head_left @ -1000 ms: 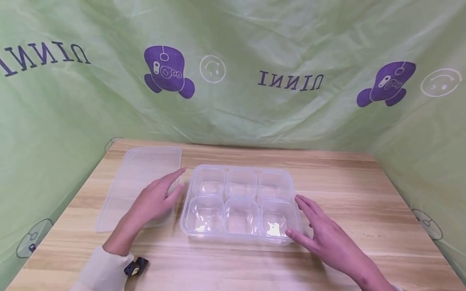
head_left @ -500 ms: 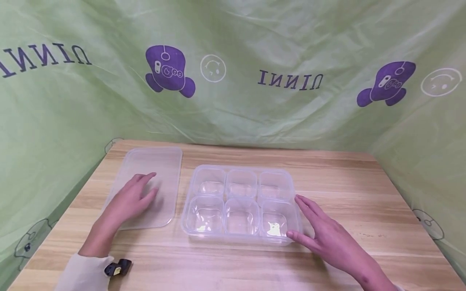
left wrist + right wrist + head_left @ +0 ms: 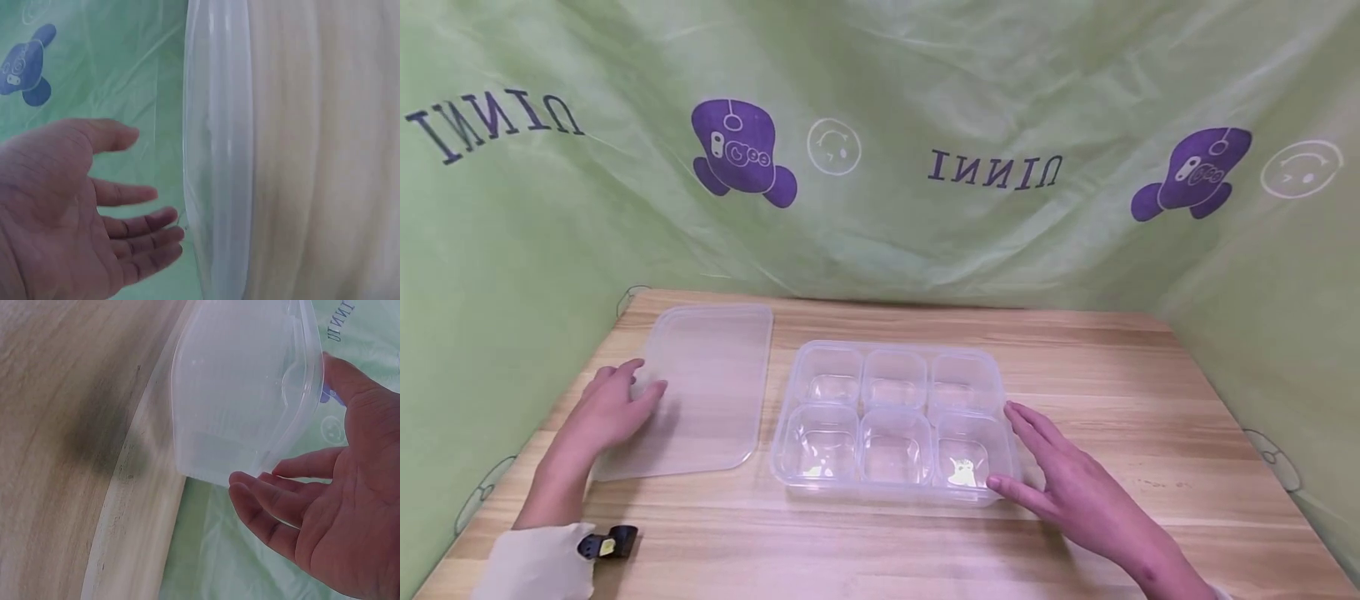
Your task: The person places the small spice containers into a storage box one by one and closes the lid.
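A clear plastic container (image 3: 891,493) with several square compartments stands in the middle of the table in the head view. My right hand (image 3: 1075,492) touches its right side, thumb by the near corner and fingers stretched along the wall; the right wrist view shows the same hand beside the container (image 3: 237,394). To the left lies a flat translucent lid (image 3: 718,379). My left hand (image 3: 610,408) is over the lid's left edge, fingers loosely bent and holding nothing. In the left wrist view a gap shows between that hand's fingertips and the lid's rim (image 3: 231,156).
The wooden table (image 3: 1120,367) carries the container and lid. Green fabric (image 3: 880,242) with purple prints hangs behind and along both sides. A black device (image 3: 610,543) is attached at the left sleeve cuff (image 3: 538,562).
My left hand has moved left, from beside the container, across the lid to its left edge. The right hand stays against the container. Lid and container have not visibly moved.
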Demonstrator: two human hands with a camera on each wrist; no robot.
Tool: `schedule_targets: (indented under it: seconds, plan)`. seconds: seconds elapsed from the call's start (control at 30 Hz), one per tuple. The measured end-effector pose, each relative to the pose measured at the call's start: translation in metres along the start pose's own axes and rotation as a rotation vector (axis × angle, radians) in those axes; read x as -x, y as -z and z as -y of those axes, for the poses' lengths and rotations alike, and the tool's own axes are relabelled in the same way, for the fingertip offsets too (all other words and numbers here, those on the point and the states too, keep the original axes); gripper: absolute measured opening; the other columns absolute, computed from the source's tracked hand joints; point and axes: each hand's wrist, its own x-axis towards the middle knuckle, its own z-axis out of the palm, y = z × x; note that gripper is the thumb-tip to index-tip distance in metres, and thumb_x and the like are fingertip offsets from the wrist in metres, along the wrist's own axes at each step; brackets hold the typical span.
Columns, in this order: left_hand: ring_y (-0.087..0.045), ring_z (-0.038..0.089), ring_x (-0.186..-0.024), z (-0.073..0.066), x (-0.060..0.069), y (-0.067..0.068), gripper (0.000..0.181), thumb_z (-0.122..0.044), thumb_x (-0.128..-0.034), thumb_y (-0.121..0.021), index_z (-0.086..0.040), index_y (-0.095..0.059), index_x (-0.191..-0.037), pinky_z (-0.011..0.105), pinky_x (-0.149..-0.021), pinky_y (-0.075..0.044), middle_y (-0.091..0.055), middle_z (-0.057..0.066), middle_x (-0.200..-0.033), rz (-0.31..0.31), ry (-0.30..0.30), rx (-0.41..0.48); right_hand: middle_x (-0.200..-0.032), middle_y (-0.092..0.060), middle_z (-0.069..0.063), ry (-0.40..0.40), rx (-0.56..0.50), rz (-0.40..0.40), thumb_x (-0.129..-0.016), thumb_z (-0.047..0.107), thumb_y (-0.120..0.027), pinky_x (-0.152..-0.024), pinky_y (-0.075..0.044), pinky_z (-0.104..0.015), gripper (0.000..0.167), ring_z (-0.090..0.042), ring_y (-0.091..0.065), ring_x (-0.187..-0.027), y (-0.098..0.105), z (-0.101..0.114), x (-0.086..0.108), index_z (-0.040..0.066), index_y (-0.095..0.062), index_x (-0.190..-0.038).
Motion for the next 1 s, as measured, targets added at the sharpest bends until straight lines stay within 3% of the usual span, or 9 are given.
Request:
schedule_targets:
  seconds: [0.13, 0.3, 0.6, 0.83, 1.0]
  plan:
    - [-0.044, 0.063, -0.112, 0.009, -0.002, 0.006, 0.078, -0.042, -0.1095, -0.038, 0.025, -0.022, -0.148, 0.075, -0.091, -0.040, -0.033, 0.051, -0.129, 0.038, 0.064, 0.004, -0.163, -0.034, -0.004, -0.004, 0.006, 0.000, -0.095, 0.060, -0.065, -0.101, -0.048, -0.059, 0.090, -0.032, -0.055, -0.133, 0.000, 0.002, -0.002, 0.010, -0.033, -0.162]
    - [-0.038, 0.068, -0.118, 0.015, -0.002, 0.008, 0.075, -0.037, -0.1099, -0.036, 0.027, -0.020, -0.147, 0.077, -0.096, -0.035, -0.030, 0.055, -0.130, 0.052, 0.099, 0.002, -0.163, -0.034, -0.006, -0.013, 0.005, 0.005, -0.095, 0.060, -0.065, -0.101, -0.048, -0.060, 0.091, -0.032, -0.057, -0.131, 0.000, 0.002, -0.002, 0.009, -0.032, -0.162]
    - [-0.039, 0.070, -0.120, 0.024, -0.006, 0.014, 0.060, -0.016, -0.1049, -0.040, 0.031, -0.026, -0.140, 0.076, -0.097, -0.037, -0.036, 0.054, -0.132, 0.083, 0.090, -0.069, -0.163, -0.034, -0.003, -0.012, 0.009, 0.006, -0.094, 0.061, -0.065, -0.102, -0.048, -0.059, 0.091, -0.031, -0.056, -0.132, 0.002, 0.004, -0.001, 0.010, -0.032, -0.163]
    - [-0.042, 0.068, -0.119, 0.027, -0.007, 0.019, 0.056, -0.011, -0.1020, -0.041, 0.030, -0.030, -0.138, 0.074, -0.096, -0.040, -0.037, 0.053, -0.133, 0.137, 0.109, -0.066, -0.163, -0.034, -0.004, -0.022, 0.006, 0.009, -0.095, 0.061, -0.065, -0.102, -0.048, -0.059, 0.091, -0.032, -0.053, -0.134, 0.002, 0.011, 0.003, 0.010, -0.032, -0.163]
    - [-0.059, 0.059, -0.102, 0.033, -0.009, 0.020, 0.055, -0.010, -0.1025, -0.041, 0.031, -0.029, -0.137, 0.066, -0.084, -0.051, -0.052, 0.051, -0.117, 0.149, 0.056, -0.011, -0.164, -0.034, -0.004, -0.036, 0.003, 0.009, -0.094, 0.062, -0.065, -0.102, -0.047, -0.059, 0.092, -0.032, -0.052, -0.135, 0.001, 0.015, 0.006, 0.011, -0.032, -0.163]
